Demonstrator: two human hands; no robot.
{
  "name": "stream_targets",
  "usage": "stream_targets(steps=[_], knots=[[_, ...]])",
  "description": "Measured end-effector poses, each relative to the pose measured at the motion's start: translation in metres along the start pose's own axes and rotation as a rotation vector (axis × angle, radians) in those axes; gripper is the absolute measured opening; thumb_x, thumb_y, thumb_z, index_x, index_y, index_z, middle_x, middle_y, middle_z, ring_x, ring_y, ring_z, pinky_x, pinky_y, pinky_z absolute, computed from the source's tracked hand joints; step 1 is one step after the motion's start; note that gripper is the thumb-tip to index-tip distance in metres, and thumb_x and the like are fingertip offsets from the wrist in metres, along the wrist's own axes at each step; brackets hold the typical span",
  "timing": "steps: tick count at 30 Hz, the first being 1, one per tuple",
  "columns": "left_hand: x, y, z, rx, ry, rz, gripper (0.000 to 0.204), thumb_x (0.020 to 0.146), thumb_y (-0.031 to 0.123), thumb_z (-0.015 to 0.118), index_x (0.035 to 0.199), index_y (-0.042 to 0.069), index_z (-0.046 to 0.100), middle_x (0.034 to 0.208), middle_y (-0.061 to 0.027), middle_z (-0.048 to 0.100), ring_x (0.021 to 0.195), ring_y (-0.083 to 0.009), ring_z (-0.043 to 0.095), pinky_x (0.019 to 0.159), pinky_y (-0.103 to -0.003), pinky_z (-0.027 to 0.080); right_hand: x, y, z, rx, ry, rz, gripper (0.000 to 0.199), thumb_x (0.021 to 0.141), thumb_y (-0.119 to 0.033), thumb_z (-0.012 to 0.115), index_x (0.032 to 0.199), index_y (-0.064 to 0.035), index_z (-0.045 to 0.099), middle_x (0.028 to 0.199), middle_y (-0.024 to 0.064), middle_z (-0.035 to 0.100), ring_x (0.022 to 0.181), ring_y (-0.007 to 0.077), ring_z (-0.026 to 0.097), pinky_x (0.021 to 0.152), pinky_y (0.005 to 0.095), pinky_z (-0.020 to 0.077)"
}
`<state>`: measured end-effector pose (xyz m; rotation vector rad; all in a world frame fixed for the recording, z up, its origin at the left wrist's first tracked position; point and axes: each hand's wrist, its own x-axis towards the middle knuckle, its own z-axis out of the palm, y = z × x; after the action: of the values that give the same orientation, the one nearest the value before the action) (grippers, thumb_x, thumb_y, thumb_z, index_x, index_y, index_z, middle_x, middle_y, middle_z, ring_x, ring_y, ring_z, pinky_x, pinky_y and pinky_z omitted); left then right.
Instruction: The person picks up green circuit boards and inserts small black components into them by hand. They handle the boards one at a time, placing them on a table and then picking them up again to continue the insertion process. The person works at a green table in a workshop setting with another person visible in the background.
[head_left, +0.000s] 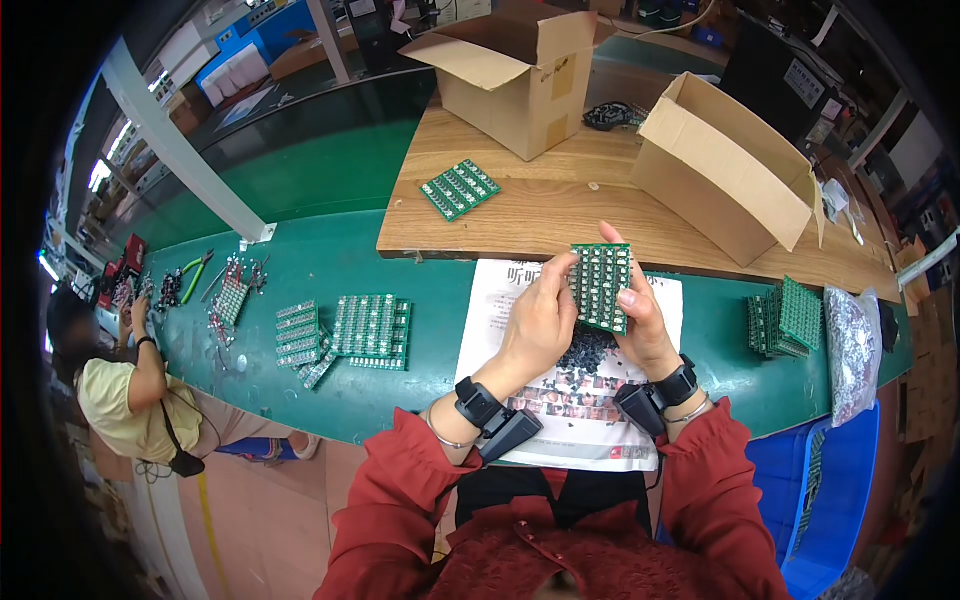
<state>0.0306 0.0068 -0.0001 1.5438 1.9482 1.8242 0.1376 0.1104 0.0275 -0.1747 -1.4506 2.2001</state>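
Observation:
A green circuit board panel (602, 286) studded with small components is held upright in front of me over a printed paper sheet (500, 300). My right hand (645, 325) grips its right edge and back. My left hand (540, 320) pinches at the panel's left edge with thumb and fingertips. Below the panel, a heap of small dark parts (585, 352) lies on the paper. Both wrists wear black bands with small devices.
Populated panels (372, 330) and strips (298, 336) lie left on the green belt. A bare panel (459, 189) and two open cardboard boxes (520, 75) (725, 165) sit on the wooden board. Stacked panels (785, 320) and a plastic bag (852, 350) lie right. Another person (125, 385) works at far left.

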Motion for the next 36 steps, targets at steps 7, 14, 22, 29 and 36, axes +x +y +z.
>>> stream_targets(steps=[7,14,22,29,36], knots=[[0.002,0.010,-0.006,-0.116,0.049,-0.095,0.043,0.084,-0.002,0.053,0.125,0.001,0.040,0.072,-0.0105,0.052,0.063,-0.0224,0.054,0.059,-0.033,0.044,0.001,-0.001,0.001,0.004,-0.026,0.012,0.088,0.074,-0.033,0.061,0.146,-0.0050,0.017,0.124,0.0132,0.050,0.113,0.0201,0.052,0.099,0.0311,0.0388],[-0.003,0.010,0.000,0.008,-0.050,-0.018,0.044,0.087,-0.004,0.049,0.129,0.001,0.035,0.071,-0.0070,0.050,0.060,-0.0152,0.051,0.055,-0.028,0.042,0.003,0.005,0.005,-0.017,0.049,-0.043,0.083,0.076,-0.028,0.060,0.145,-0.0051,0.019,0.118,0.0080,0.050,0.106,0.0162,0.052,0.095,0.0292,0.0403],[-0.005,0.012,0.001,-0.135,-0.021,-0.100,0.043,0.088,-0.004,0.048,0.128,0.001,0.036,0.073,-0.0078,0.049,0.062,-0.0156,0.050,0.059,-0.028,0.042,0.003,0.003,0.005,0.056,0.087,-0.024,0.081,0.076,-0.026,0.058,0.145,-0.0046,0.019,0.119,0.0080,0.050,0.106,0.0162,0.051,0.095,0.0287,0.0401],[-0.004,0.010,0.004,-0.057,-0.012,-0.089,0.042,0.089,-0.003,0.048,0.129,0.002,0.036,0.076,-0.0066,0.049,0.065,-0.0143,0.049,0.060,-0.028,0.042,0.002,0.005,0.005,-0.117,-0.008,-0.054,0.084,0.076,-0.030,0.058,0.145,-0.0040,0.019,0.119,0.0092,0.050,0.109,0.0168,0.050,0.096,0.0277,0.0372],[-0.006,0.008,0.002,-0.143,0.046,-0.048,0.042,0.090,-0.002,0.048,0.129,0.002,0.035,0.077,-0.0075,0.050,0.066,-0.0147,0.050,0.060,-0.027,0.043,0.003,0.003,0.010,0.062,0.023,0.002,0.088,0.074,-0.033,0.060,0.146,-0.0037,0.017,0.119,0.0139,0.051,0.108,0.0195,0.051,0.097,0.0293,0.0378]])
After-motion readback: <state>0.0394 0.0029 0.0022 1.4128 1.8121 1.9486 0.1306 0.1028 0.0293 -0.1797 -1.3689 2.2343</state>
